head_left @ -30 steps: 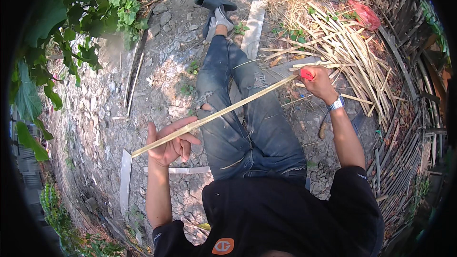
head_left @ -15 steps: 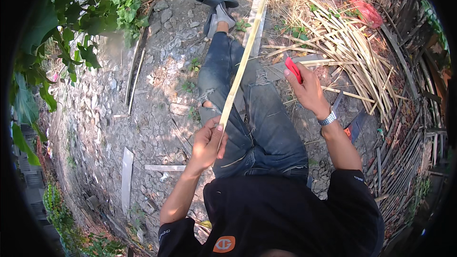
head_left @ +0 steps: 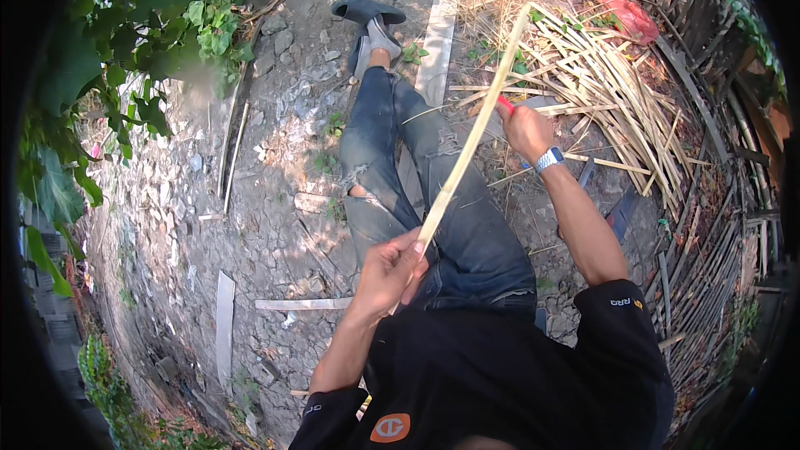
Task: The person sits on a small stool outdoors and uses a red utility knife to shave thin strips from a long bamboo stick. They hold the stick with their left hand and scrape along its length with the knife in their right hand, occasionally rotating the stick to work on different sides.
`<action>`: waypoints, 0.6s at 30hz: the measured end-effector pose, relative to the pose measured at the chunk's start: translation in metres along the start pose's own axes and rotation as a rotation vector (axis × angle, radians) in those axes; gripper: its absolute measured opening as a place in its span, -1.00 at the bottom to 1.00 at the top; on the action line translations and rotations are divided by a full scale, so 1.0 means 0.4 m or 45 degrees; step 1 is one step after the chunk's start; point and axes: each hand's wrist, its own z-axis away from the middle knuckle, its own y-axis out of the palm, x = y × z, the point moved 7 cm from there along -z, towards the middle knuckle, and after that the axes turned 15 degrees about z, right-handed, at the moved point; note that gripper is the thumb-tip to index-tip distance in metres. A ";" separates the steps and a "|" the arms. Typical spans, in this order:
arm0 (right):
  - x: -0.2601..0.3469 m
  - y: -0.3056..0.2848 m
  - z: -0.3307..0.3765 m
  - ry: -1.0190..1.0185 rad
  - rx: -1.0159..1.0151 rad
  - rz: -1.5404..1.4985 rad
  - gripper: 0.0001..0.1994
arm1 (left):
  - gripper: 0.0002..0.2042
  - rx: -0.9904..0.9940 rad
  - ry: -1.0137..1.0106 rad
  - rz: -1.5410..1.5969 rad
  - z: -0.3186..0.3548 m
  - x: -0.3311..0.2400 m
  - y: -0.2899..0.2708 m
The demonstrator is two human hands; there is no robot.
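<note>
Long pale bamboo strip (head_left: 471, 146) held up over the lap, a red-handled tool (head_left: 505, 105) at its middle.

Left hand (head_left: 390, 271) grips the strip's near end, fingers clenched; right hand (head_left: 527, 129) is closed around the tool's handle. Risk, I'd say: the whippy strip slips or the tool skids toward the blue jeans (head_left: 433, 200).
</note>
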 end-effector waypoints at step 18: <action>0.188 -0.155 0.319 -0.684 -0.155 -0.377 -0.45 | -0.63 -0.163 0.358 -0.001 -0.104 -0.050 0.002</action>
